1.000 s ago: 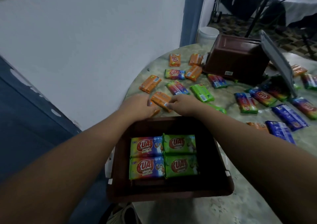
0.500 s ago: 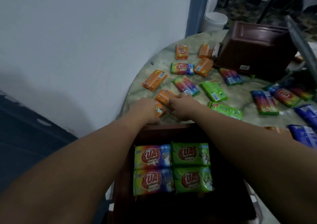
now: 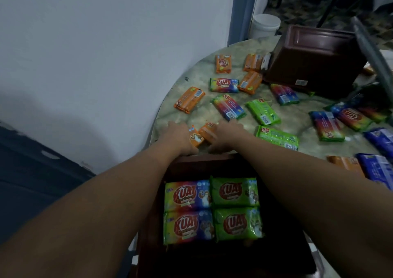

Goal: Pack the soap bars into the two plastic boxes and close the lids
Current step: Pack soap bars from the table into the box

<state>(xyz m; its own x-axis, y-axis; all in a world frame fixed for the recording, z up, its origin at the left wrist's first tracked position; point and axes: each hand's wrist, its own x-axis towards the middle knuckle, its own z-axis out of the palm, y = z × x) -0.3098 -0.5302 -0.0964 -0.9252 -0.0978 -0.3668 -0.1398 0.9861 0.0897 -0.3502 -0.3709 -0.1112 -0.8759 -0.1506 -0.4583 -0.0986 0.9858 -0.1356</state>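
Note:
A dark brown plastic box [image 3: 148,224] sits open right below me with several green and rainbow soap bars [image 3: 212,209] lying flat in it. Just beyond its far rim my left hand [image 3: 178,137] grips an orange soap bar [image 3: 195,138], and my right hand [image 3: 226,135] holds a second orange soap bar [image 3: 209,130] beside it. A second brown box [image 3: 312,58] stands at the back right with its grey lid [image 3: 372,50] raised. Several more bars lie scattered over the marble table [image 3: 191,116].
A white wall rises on the left next to the table's curved edge. A white bucket [image 3: 265,25] stands on the floor behind the table. Blue soap bars [image 3: 378,167] and a green one [image 3: 277,137] lie to the right of my right arm.
The camera has tilted down and the view has shifted. Both hands stayed just past the near box, closing on the two orange bars there.

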